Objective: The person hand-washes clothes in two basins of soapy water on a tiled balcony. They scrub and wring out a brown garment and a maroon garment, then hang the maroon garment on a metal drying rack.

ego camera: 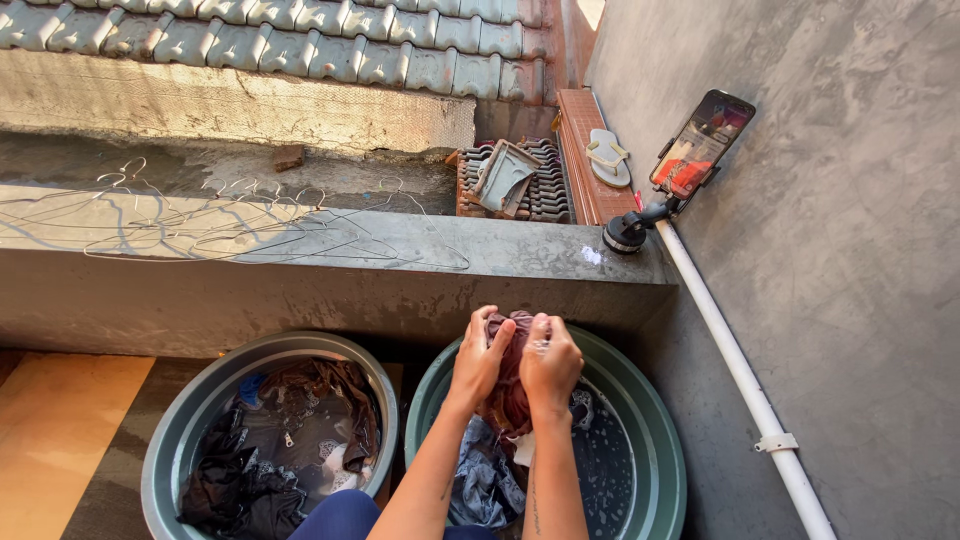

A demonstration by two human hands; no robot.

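Best to keep left hand (479,358) and right hand (548,362) clenched on the reddish cloth (508,395), rubbing low over the right basin (655,440), soapy.

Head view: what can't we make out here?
- Dark red cloth: kind of garment unclear, bunched between left hand and right hand.
- Right basin: bottom cut off by frame edge; contents covered by forearms.
- Phone screen: too small to read.
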